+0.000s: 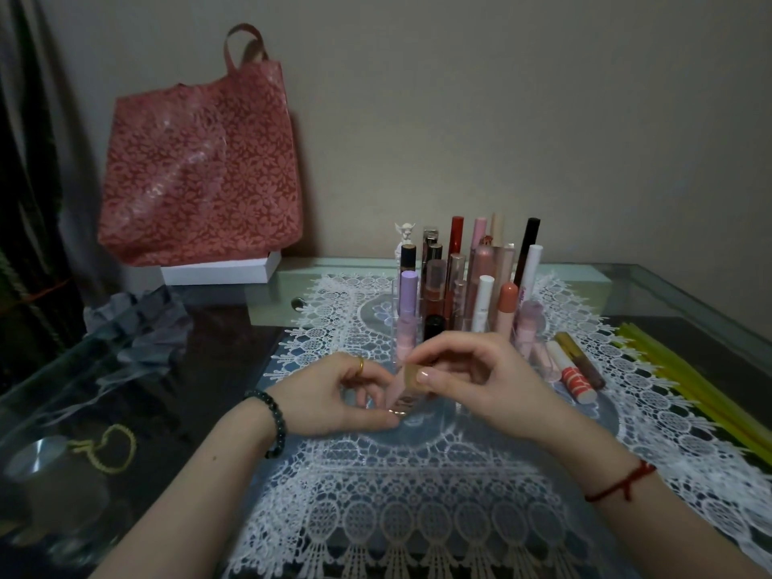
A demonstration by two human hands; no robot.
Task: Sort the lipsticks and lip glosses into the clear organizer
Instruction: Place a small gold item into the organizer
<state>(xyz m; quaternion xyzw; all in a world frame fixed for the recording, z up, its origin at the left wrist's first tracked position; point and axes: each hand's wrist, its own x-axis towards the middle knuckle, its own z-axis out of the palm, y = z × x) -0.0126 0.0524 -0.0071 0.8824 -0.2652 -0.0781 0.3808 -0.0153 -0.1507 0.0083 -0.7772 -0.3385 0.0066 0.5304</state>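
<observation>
A clear organizer (396,311) stands on the lace mat, filled with several upright lipsticks and lip glosses in red, pink, white, purple and black. Just in front of it both hands hold one lip gloss (404,384) with a pink body and a gold cap. My left hand (346,394) pinches its lower end. My right hand (472,374) grips the gold cap end. Two more tubes lie on the mat right of the organizer: a white and red one (572,376) and a gold-capped brown one (580,361).
A white lace mat (417,495) covers the glass table. A red patterned bag (200,160) leans on the wall over a white box (221,269) at the back left. Crumpled grey paper (138,323) lies left. Yellow sticks (689,382) lie at the right edge.
</observation>
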